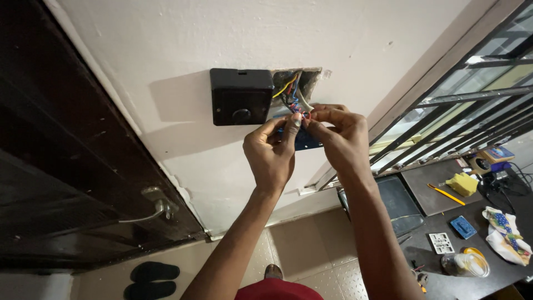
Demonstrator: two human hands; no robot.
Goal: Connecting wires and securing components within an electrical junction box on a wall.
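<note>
a black switch box [241,96] sits just left of the open wall cavity [302,83]; a dark door [66,166] stands further left. left hand [270,153] and right hand [340,139] pinch the coloured wires [294,108] hanging from the cavity, a blue plate [306,140] partly hidden behind them.

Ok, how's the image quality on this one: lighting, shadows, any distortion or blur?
Head view: evenly lit and sharp at the left hand and right hand; the black wall box throws a soft shadow leftward on the wall; wide-angle tilt slants the window bars and dark door; the wires are small but distinguishable.
</note>
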